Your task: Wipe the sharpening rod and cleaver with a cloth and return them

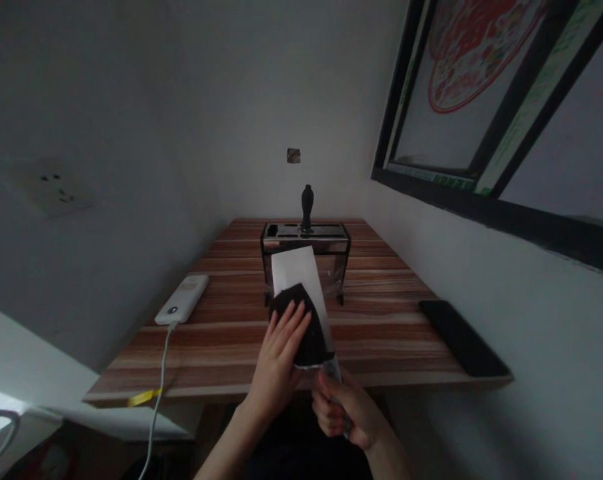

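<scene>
1. Right hand [342, 408]: curled tightly round the cleaver's [300, 268] lower end.
2. Cleaver: frame centre; long axis runs up-left from right hand.
3. Left hand [280, 348]: nearer blade, fingers extended over black sheet [313, 339].

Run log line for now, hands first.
left hand: laid on black cloth against cleaver | right hand: gripping cleaver's handle | beyond: knife rack, black handle upright | table: white power bank left, black phone right

From where I stand, no word or number can be read. At two o'clock, green lettering [451, 181] on pale strips [539, 100] along the dark window frame [531, 223] is too blurred; the pane [441, 140] bears a red, round-edged graphic [481, 60].
</scene>
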Demonstrator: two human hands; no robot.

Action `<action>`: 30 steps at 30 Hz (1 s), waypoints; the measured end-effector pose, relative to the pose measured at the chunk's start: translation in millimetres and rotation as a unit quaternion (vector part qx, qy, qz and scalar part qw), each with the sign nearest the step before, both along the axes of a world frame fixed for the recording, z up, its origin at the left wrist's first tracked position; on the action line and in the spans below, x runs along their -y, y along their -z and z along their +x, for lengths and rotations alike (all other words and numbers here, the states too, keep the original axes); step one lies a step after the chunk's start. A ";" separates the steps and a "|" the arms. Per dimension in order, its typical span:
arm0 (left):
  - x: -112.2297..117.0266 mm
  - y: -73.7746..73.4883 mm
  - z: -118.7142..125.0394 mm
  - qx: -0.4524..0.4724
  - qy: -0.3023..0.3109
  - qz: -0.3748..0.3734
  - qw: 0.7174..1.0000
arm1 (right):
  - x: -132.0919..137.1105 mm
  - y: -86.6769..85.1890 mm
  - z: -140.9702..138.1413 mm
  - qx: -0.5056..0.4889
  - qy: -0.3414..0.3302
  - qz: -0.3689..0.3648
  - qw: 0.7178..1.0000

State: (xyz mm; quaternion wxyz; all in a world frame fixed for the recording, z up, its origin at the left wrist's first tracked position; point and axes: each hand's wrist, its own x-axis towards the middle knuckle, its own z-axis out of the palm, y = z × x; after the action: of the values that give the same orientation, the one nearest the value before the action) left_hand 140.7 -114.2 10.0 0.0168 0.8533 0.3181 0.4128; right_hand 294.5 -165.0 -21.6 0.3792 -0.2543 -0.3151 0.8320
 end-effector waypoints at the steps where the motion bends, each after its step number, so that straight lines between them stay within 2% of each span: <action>1: 2.4 5.0 0.8 -0.042 0.013 -0.002 0.999 | -1.4 0.5 3.7 -0.004 -0.004 -0.004 1.000; 4: 7.8 10.3 -1.8 -0.123 0.041 0.000 0.992 | -6.6 2.9 17.6 0.012 -0.009 -0.009 1.000; 10: 6.9 1.1 -8.0 -0.210 0.057 0.014 0.976 | -22.0 10.4 33.0 0.033 -0.073 0.015 0.997; 14: -0.7 -1.4 -8.6 -0.249 0.055 0.038 0.966 | -32.9 8.1 35.7 0.048 -0.082 0.032 0.995; 19: -1.7 0.5 -4.0 -0.258 0.013 0.052 0.965 | -40.4 5.2 38.9 0.075 -0.059 0.034 0.995; 23: 4.0 16.0 8.6 -0.225 -0.041 0.044 0.973 | -41.2 15.9 38.3 0.078 -0.023 0.007 0.997; 26: 4.2 24.4 18.0 -0.223 -0.046 0.042 0.973 | -41.5 22.4 39.1 0.071 -0.014 -0.005 0.997; 30: -1.7 20.3 23.0 -0.254 -0.022 0.052 0.966 | -42.8 22.4 41.1 0.044 -0.033 0.017 0.998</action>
State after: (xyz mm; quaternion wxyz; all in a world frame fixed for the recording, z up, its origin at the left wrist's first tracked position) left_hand 163.7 -112.5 -10.2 -0.1176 0.9227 0.3086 0.1990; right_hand 335.6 -122.2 -44.0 0.3418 -0.2739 -0.3542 0.8263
